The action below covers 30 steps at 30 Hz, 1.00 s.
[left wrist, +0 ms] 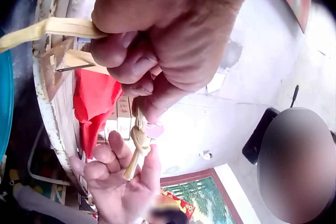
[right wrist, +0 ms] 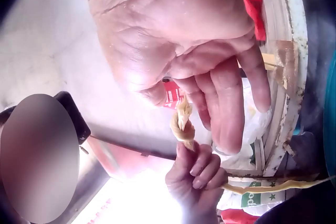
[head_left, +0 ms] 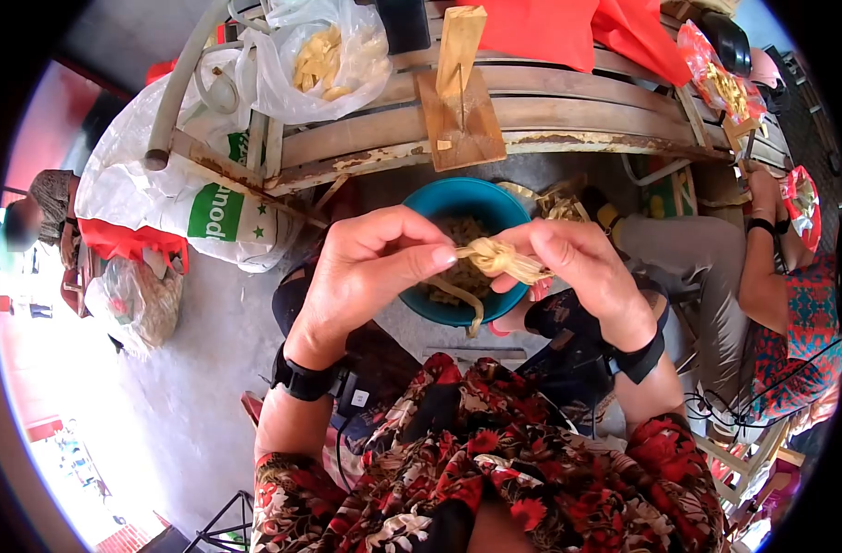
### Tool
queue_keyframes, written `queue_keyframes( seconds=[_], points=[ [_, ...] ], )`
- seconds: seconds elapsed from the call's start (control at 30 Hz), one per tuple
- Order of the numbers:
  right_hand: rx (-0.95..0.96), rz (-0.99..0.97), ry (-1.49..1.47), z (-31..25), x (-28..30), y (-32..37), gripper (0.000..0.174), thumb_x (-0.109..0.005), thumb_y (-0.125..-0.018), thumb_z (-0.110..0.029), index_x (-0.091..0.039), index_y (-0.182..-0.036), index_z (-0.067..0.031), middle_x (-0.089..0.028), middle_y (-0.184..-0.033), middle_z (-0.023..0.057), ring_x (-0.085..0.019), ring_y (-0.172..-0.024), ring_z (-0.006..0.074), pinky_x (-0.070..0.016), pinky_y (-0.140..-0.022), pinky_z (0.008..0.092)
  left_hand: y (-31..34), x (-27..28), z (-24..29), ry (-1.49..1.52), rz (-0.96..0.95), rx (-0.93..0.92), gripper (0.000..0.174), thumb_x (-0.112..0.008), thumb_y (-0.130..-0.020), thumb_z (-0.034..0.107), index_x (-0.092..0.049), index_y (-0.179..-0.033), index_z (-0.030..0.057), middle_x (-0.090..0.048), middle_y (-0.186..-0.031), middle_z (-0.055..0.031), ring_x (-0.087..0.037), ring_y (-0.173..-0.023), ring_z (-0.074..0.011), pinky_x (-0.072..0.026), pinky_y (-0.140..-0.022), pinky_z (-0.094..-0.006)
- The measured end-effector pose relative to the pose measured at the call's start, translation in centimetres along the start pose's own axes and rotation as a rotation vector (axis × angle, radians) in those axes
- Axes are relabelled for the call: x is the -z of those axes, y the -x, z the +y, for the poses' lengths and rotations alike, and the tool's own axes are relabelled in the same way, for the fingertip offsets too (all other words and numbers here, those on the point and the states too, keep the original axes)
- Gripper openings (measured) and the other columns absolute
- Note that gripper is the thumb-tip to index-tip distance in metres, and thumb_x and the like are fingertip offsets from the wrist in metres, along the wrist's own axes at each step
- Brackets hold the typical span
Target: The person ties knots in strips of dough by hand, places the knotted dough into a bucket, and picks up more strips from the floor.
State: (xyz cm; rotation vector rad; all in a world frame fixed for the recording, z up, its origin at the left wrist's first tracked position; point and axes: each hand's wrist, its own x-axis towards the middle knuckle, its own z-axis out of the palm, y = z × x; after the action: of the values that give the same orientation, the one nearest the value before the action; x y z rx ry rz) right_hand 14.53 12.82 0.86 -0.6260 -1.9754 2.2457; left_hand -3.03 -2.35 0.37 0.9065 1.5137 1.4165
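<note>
Rust-edged wooden slats form the curved bench beyond the round teal basin on the grey floor. Above this basin is the knotted, pale-yellow flat strip; the left hand pinches one end, fingers closed narrowly. Its loose tail hangs over the basin in the head view. Right-wrist footage shows what the head view hides: the right hand's palm, fingers extended and apart around the knot; whether they touch it, I cannot tell.
</note>
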Motion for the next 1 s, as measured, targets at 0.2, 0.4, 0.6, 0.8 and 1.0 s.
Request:
queue_keyframes(
  seconds=[0.2,0.4,0.6,0.8,1.0],
  points=[
    [-0.262,-0.426,0.003,-1.3,0.3,-2.1,0.045,-0.040,-0.094,-0.045,-0.056,-0.096,-0.0029,-0.059,-0.069,0.0037,-0.057,-0.053,0.0091,-0.0417,-0.044,0.0200,-0.8,-0.8,1.0,-0.170,-0.134,-0.193,0.010,-0.069,-0.076,0.001,-0.063,-0.084,0.0011,-0.061,-0.077,-0.0031,-0.056,-0.066,-0.0087,-0.0431,-0.059,-0.0210],
    [-0.244,-0.382,0.094,0.2,1.9,-3.5,0.036,-0.042,-0.095,-0.038,-0.051,-0.085,-0.0044,-0.052,-0.061,0.0006,-0.047,-0.043,0.0052,-0.0399,-0.042,0.0203,-2.5,1.6,-0.3,-0.394,-0.007,-0.156,0.010,-0.071,-0.073,0.002,-0.066,-0.082,0.0022,-0.062,-0.071,-0.0022,-0.056,-0.064,-0.0064,-0.0440,-0.056,-0.0213],
    [0.155,0.247,0.558,3.5,4.8,-11.1,0.016,-0.053,-0.091,-0.020,-0.054,-0.092,-0.0039,-0.055,-0.066,0.0001,-0.050,-0.049,0.0037,-0.0414,-0.046,0.0225,-10.9,2.5,-4.7,-0.338,0.198,0.101,0.018,-0.066,-0.080,0.015,-0.065,-0.092,0.0013,-0.061,-0.068,-0.0029,-0.053,-0.063,-0.0065,-0.0436,-0.057,-0.0234],
    [0.367,0.623,0.870,6.0,6.3,-17.4,0.014,-0.058,-0.083,-0.020,-0.055,-0.086,-0.0068,-0.062,-0.070,0.0141,-0.061,-0.063,0.0338,-0.0485,-0.056,0.0399,-17.6,2.3,-8.4,-0.680,0.423,-0.214,0.018,-0.067,-0.076,0.022,-0.063,-0.079,0.0039,-0.061,-0.066,-0.0146,-0.061,-0.062,-0.0300,-0.0467,-0.057,-0.0375],
    [0.032,0.599,0.954,5.8,7.3,-17.1,0.016,-0.058,-0.080,-0.024,-0.061,-0.083,-0.0088,-0.060,-0.067,0.0132,-0.060,-0.065,0.0307,-0.0470,-0.060,0.0358,-18.0,2.4,-9.5,-0.720,0.514,-0.103,0.020,-0.065,-0.077,0.022,-0.062,-0.079,0.0020,-0.062,-0.067,-0.0156,-0.061,-0.062,-0.0304,-0.0479,-0.060,-0.0377]
  ],
)
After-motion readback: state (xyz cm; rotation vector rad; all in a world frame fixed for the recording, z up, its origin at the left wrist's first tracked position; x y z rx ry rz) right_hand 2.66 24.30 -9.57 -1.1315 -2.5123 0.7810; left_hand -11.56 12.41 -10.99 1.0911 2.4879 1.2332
